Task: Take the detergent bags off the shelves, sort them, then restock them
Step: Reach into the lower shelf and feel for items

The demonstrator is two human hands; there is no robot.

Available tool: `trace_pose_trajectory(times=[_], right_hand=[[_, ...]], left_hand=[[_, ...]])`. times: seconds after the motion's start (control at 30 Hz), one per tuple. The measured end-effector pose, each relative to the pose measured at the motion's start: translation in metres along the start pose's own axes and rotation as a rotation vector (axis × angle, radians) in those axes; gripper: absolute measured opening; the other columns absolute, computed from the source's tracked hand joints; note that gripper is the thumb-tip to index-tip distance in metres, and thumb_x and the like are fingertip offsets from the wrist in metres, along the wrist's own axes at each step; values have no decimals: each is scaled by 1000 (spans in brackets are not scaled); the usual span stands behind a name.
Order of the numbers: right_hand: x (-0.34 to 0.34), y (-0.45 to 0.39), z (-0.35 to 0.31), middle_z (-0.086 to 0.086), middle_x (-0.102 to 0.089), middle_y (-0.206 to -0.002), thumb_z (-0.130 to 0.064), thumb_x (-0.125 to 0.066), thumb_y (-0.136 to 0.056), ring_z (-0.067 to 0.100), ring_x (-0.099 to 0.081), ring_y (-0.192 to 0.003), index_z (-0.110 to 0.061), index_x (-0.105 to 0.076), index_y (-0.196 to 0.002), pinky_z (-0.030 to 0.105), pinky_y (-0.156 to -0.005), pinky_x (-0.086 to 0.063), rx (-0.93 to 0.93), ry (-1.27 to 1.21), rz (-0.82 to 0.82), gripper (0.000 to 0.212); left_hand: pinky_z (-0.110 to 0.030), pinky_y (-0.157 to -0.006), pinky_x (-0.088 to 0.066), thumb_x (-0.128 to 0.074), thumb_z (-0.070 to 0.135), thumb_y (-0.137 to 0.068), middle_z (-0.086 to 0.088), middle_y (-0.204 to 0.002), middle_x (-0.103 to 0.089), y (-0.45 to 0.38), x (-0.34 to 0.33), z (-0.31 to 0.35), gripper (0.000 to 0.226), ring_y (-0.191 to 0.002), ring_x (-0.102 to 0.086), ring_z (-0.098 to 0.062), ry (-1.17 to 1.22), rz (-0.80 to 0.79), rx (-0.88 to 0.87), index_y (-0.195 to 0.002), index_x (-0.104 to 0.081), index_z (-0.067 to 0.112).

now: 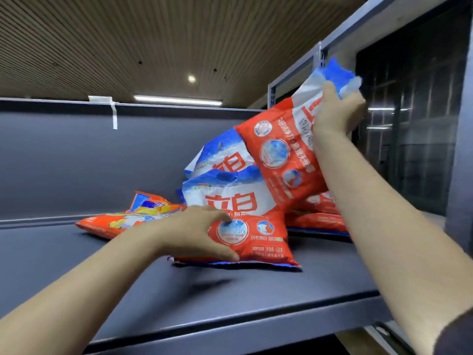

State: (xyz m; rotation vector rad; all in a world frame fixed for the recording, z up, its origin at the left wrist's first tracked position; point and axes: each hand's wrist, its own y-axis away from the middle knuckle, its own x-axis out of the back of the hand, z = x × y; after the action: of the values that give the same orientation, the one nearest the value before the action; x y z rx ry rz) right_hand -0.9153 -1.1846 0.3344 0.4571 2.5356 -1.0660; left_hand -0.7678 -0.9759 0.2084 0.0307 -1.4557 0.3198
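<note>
Several detergent bags lie on a dark grey shelf (230,298). My right hand (337,111) grips the blue-and-white top of a red bag (279,155) and holds it lifted and tilted above the pile. My left hand (197,231) grips the lower left side of a front red-and-white bag (245,226) that stands leaning on the shelf. Another bag of the same kind (222,157) leans behind it. An orange bag with yellow and blue print (128,219) lies flat at the left. More red bags (317,216) lie flat at the right, partly hidden by my right forearm.
The shelf's grey back panel (76,160) runs across the rear, with a white label holder (102,99) on its top edge. A metal upright (272,93) and upper shelf frame stand at the right. Beyond it is a dark glass wall (409,124).
</note>
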Motion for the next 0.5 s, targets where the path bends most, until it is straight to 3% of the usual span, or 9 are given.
trace_pose_trajectory(times=[0.07,0.13,0.17,0.2,0.27,0.33,0.5], right_hand=[[-20,11,33,15,-55,-132,-33,-61,-88,24,-54,-114,-5,-45,-135,40,-100,-41,-70,190,-191,57],[-27,34,67,15,-20,-155,-41,-68,-83,33,-27,-139,-8,-11,-150,46,-113,-25,-114,589,-498,94],[-27,45,79,13,-8,-158,-44,-69,-81,35,-16,-143,-11,-3,-151,50,-115,-17,-66,774,-598,102],[-25,53,84,12,-7,-158,-46,-66,-83,34,-13,-143,-13,-8,-151,52,-115,-13,40,912,-652,96],[-20,66,81,11,-31,-149,-45,-54,-90,32,-24,-138,-13,-38,-140,51,-111,-22,252,1011,-711,62],[-16,77,78,10,-47,-136,-46,-46,-92,32,-37,-130,-13,-55,-125,48,-104,-32,270,993,-781,48],[-1,89,83,5,-44,-145,-53,-34,-95,28,-41,-131,-20,-46,-138,47,-109,-31,84,853,-1090,56]], left_hand=[[-30,-111,-29,-60,60,-81,13,-148,-33,-5,-7,-2,73,-134,-32,-12,-136,40,-2,-144,-30,40],[-39,-111,-29,-53,60,-85,11,-151,-29,-10,-12,-6,70,-135,-31,-17,-235,70,25,-145,-24,42],[-41,-110,-29,-51,61,-86,10,-151,-28,-13,-13,-8,69,-136,-31,-18,-245,73,37,-146,-22,43],[-42,-110,-30,-51,61,-86,10,-152,-27,-16,-14,-10,69,-136,-30,-18,-249,81,41,-146,-22,43],[-43,-109,-31,-51,61,-85,10,-152,-27,-18,-16,-10,71,-137,-29,-18,-274,118,34,-146,-21,42],[-44,-107,-33,-53,61,-83,10,-152,-28,-19,-19,-10,74,-136,-30,-19,-278,168,36,-147,-21,40],[-39,-109,-33,-58,50,-87,8,-152,-28,-14,-26,-9,71,-137,-32,-17,-47,133,46,-148,-24,35]])
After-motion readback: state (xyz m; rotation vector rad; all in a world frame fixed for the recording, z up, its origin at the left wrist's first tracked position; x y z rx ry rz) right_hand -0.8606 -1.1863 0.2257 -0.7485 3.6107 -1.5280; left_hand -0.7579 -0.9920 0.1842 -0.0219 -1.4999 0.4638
